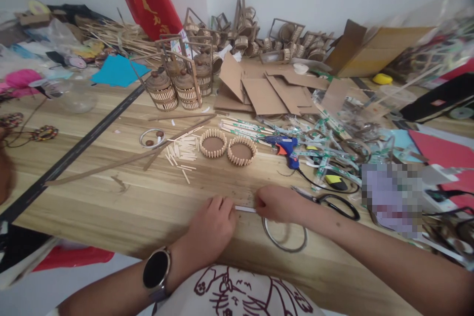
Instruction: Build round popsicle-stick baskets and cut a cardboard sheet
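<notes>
A thin white strip [245,209] spans the gap between my two hands, low over the wooden table. My left hand [216,222], with a watch on its wrist, is closed on the strip's left end. The right end is in the closed fingers of my right hand [276,203]. A metal ring [285,248] lies just below my right hand, and black-handled scissors [338,206] are beside it, partly under the forearm. Beyond my hands sit two round cardboard pieces [214,143] [242,151] fenced with short sticks, next to a scatter of loose short sticks [183,150].
A blue glue gun [287,147] with a cord lies right of centre. Behind are small stick baskets [162,91], cardboard sheets [264,91] and green-white wrapped sticks [244,128]. Long brown strips [122,162] lie at left. Part of another person's arm [5,168] shows at the left edge.
</notes>
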`<action>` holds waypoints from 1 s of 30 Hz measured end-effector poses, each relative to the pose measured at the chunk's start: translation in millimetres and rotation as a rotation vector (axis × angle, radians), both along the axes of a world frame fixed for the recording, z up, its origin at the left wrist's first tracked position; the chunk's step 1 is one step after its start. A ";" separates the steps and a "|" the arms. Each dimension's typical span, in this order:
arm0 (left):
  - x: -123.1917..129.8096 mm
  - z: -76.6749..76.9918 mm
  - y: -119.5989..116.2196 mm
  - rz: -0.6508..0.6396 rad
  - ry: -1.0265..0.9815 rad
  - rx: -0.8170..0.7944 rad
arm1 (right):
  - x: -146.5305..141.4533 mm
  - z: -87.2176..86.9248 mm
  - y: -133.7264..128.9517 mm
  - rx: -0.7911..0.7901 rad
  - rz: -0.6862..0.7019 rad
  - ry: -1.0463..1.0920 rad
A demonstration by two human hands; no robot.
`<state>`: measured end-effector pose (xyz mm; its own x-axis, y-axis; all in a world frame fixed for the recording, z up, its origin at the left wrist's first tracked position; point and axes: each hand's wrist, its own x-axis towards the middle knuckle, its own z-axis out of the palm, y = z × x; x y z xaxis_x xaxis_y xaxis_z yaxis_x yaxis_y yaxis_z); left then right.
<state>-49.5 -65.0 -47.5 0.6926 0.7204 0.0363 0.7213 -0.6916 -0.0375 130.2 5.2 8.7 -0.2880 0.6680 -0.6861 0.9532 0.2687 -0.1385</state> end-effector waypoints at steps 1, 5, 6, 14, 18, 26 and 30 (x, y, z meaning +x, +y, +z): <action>1.1 1.8 0.2 -0.037 -0.018 0.002 | -2.0 -0.7 0.2 0.002 0.001 0.010; 8.7 3.3 1.8 -0.154 -0.057 -0.070 | -10.1 -3.0 1.2 -0.004 -0.011 0.065; 10.6 1.8 2.4 -0.153 -0.050 -0.099 | -10.8 -3.6 1.5 -0.009 -0.024 0.084; 12.7 -8.5 2.8 -0.159 -0.033 -0.167 | 13.7 -18.7 1.9 -0.294 -0.286 0.309; 12.9 -7.5 3.0 -0.159 -0.020 -0.170 | 22.6 -20.0 1.1 -0.351 -0.356 0.407; 14.4 -8.4 3.8 -0.162 -0.005 -0.124 | 43.0 -16.3 -0.9 -0.317 -0.391 0.449; 16.2 -9.1 4.9 -0.164 0.008 -0.116 | 63.1 -16.4 -5.7 -0.309 -0.404 0.457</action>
